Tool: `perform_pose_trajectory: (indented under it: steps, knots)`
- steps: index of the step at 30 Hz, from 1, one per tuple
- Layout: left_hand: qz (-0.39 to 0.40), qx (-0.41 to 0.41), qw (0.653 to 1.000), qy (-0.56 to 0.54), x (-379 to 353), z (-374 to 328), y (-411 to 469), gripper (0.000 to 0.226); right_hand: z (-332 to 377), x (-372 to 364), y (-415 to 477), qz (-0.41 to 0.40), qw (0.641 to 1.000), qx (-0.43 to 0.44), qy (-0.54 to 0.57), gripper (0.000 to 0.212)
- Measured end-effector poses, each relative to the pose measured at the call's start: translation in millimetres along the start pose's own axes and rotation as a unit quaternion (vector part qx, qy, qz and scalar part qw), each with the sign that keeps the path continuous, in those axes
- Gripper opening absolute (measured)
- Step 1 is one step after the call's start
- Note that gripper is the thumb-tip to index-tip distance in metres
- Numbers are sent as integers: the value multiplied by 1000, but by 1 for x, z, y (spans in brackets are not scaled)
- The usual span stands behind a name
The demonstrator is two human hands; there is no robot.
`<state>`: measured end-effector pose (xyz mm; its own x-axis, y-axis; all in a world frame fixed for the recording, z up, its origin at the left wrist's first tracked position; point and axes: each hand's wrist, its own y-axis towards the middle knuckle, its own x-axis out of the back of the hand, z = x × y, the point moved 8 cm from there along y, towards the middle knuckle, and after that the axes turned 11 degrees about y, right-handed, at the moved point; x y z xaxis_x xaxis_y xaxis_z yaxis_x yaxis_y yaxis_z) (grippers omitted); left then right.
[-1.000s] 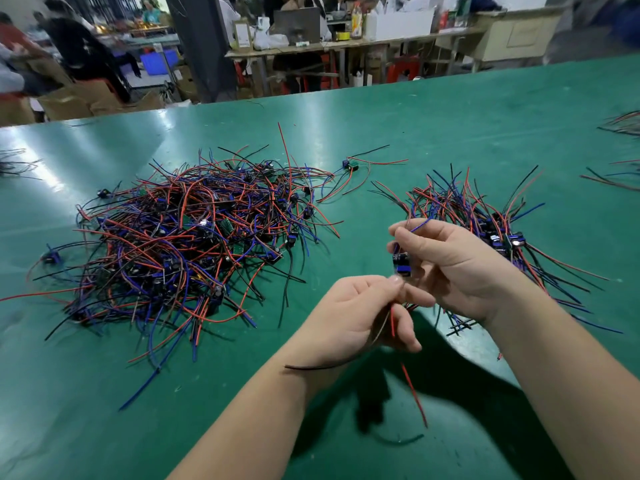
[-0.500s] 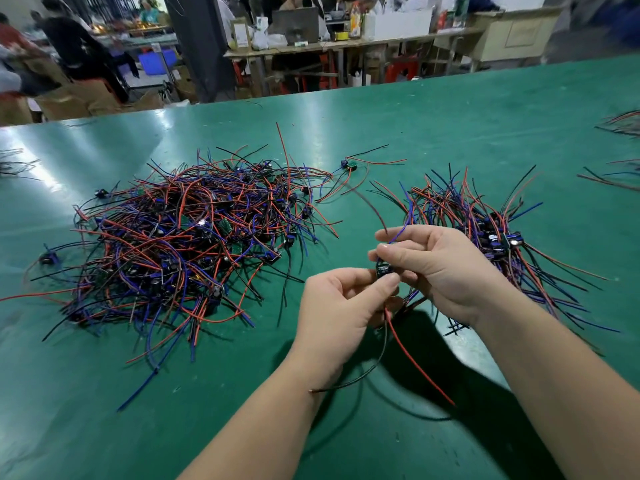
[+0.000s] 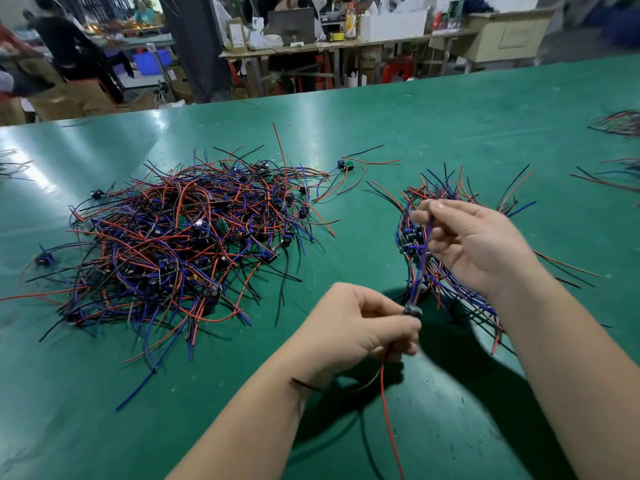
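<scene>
one wired module straightened above the green table [image 3: 450, 133]
the large tangled heap [image 3: 180, 247] was seen at left, much the bigger, so most of the sorting was judged to be left; the smaller combed pile [image 3: 412, 233] at right, partly hidden behind the right hand [image 3: 478, 244], was taken as the finished share. the left hand [image 3: 360, 327] was curled round the small dark module [image 3: 412, 310], held above the table near the middle, its red wire [image 3: 388, 410] and black wire [image 3: 346, 388] hanging toward the near edge. the blue wire [image 3: 424, 258] was pinched in the right hand and drawn up taut from the module. this piece was judged not yet laid on the pile.
</scene>
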<state>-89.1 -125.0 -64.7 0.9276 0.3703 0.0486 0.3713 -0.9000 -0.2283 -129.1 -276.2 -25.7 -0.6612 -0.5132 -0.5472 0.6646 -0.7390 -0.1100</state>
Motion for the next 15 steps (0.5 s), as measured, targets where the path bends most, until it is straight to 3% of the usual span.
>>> perform_pose_trajectory:
  steps: [9,15]
  knots:
    - [-7,47,993,106,8,11,0,10,9,17,0,-76,997,-13,-7,8]
    - [-41,56,977,202,19,15,0,8,9,25,-2,-99,984,-82,124,22]
